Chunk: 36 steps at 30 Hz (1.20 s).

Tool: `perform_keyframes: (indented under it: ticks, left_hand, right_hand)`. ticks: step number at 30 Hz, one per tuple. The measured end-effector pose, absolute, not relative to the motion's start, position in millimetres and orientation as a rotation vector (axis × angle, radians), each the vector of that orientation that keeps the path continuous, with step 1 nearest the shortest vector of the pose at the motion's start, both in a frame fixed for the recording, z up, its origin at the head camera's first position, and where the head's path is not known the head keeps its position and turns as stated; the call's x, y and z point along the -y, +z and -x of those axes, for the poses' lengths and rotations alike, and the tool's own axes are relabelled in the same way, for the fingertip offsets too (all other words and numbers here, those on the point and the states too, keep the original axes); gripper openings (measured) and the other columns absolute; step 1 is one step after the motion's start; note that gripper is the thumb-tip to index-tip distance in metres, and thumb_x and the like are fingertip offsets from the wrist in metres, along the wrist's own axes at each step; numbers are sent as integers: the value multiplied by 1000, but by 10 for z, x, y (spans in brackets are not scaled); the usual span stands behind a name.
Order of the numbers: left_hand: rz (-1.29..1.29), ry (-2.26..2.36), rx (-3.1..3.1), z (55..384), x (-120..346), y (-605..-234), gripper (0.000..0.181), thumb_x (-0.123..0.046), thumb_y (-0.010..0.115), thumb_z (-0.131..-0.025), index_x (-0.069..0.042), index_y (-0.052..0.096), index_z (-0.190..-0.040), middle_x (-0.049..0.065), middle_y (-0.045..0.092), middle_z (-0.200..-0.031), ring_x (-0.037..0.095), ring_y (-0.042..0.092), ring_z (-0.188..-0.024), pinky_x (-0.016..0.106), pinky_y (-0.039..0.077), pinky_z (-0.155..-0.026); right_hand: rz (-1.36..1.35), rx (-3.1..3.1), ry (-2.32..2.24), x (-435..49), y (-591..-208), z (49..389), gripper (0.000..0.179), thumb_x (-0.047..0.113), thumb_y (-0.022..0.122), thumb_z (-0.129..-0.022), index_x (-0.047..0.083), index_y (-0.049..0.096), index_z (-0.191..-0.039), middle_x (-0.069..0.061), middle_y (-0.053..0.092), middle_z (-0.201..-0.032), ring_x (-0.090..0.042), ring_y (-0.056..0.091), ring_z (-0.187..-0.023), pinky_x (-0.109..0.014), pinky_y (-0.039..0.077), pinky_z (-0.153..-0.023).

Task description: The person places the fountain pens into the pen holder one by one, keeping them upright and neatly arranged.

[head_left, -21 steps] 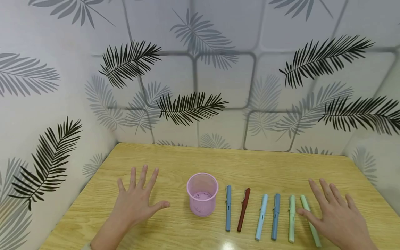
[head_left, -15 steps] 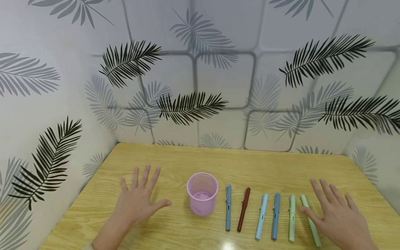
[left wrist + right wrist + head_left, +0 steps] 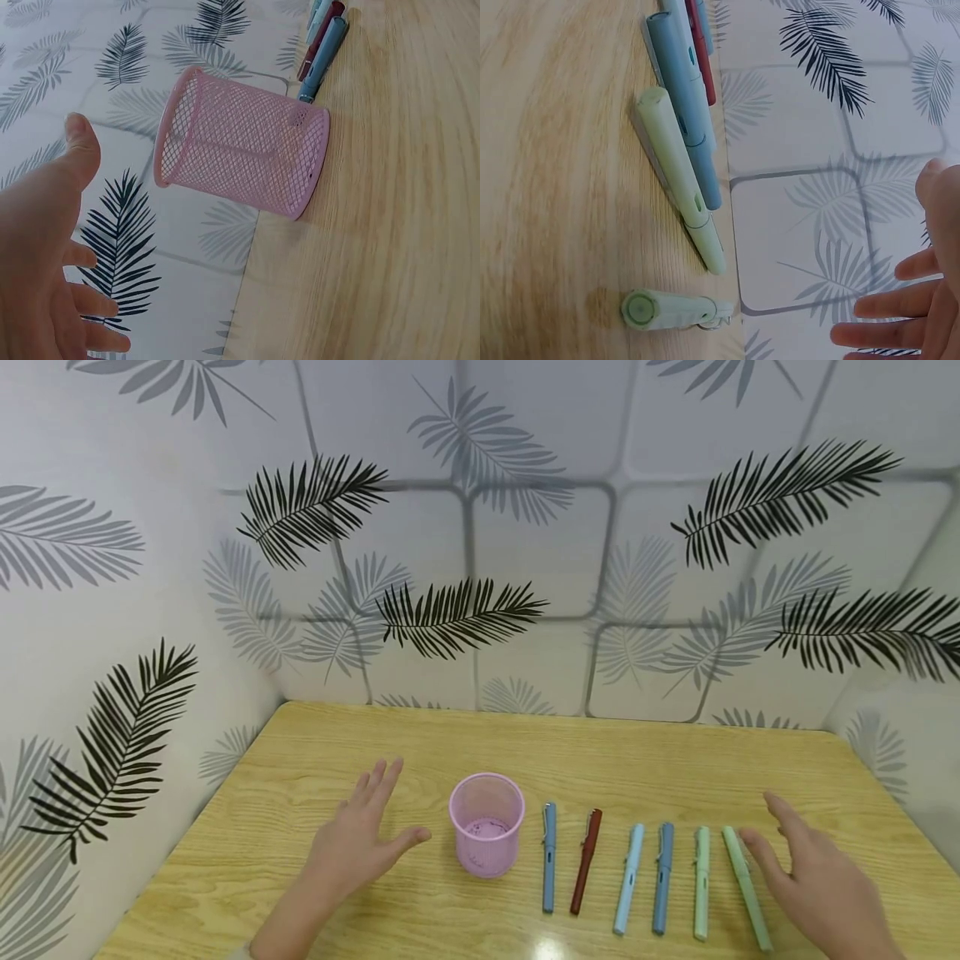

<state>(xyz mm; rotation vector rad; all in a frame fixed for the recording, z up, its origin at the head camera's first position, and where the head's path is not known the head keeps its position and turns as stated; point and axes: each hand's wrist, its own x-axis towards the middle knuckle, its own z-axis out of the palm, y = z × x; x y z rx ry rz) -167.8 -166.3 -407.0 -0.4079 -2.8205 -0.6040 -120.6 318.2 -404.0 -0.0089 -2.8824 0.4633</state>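
A pink mesh pen holder (image 3: 487, 858) stands upright on the table, with no pens inside it. My left hand (image 3: 356, 843) hovers to its left, fingers extended and thumb toward the holder, not touching it. Right of the holder lies a row of pens: a blue pen (image 3: 549, 860), a dark red pen (image 3: 586, 862), a light blue pen (image 3: 628, 881), another blue pen (image 3: 662, 881), a light green pen (image 3: 701, 883) and a slanted green pen (image 3: 746, 889). Beside the slanted pen is my right hand (image 3: 821, 881), holding nothing, its fingers loosely extended.
The wooden table (image 3: 420, 735) meets a wall (image 3: 525, 552) with a leaf pattern at the back. A second patterned wall (image 3: 97, 610) runs along the left side. Light reflects off the table near its front edge.
Both hands have turned from palm-down, fingers spread, to more sideways. The left hand has shifted right toward the pen holder; the right hand has moved slightly right. The pens and holder stay put.
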Motion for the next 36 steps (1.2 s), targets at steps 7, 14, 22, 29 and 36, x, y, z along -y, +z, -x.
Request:
perform_keyframes:
  ticks: [7,14,22,29,36]
  left_hand:
    - [381,-894,2745,1693,1506,-4169,85,-54,63,-81,-20,23,-148,17,43,-139,41,54,-108,53,48,-80]
    - [424,-1184,2655,1733,1370,-4245,83,-43,67,-83,-10,25,-146,15,39,-142,34,43,-124,52,37,-97]
    - [467,-1471,2561,1734,1242,-4305,80,-35,68,-84,-11,23,-145,19,40,-140,35,43,-123,52,39,-94]
    - [493,-1618,2495,1784,1138,-4344,78,-28,72,-82,-17,27,-144,18,40,-140,37,42,-124,56,39,-92]
    - [551,-1803,2454,1785,1076,-4392,82,-19,74,-81,-19,24,-146,20,36,-141,38,40,-125,57,36,-95]
  right_hand:
    - [97,3078,701,-3235,-4010,1274,75,56,26,-96,-7,32,-137,-32,47,-125,-42,57,-94,-47,47,-60]
    - [77,3029,722,-3255,-4118,1299,65,49,34,-98,-9,46,-124,-26,59,-108,-29,60,-82,-42,49,-60]
    - [134,3122,758,-3328,-4197,1394,70,51,36,-97,-15,47,-121,-22,61,-96,-26,60,-77,-41,49,-60]
    - [105,3055,738,-3351,-4319,1408,62,43,44,-96,-15,49,-116,-24,60,-94,-34,60,-82,-47,48,-65]
    - [119,3142,677,-3357,-4419,1467,66,45,52,-92,-17,48,-113,-24,58,-90,-36,57,-82,-47,48,-65]
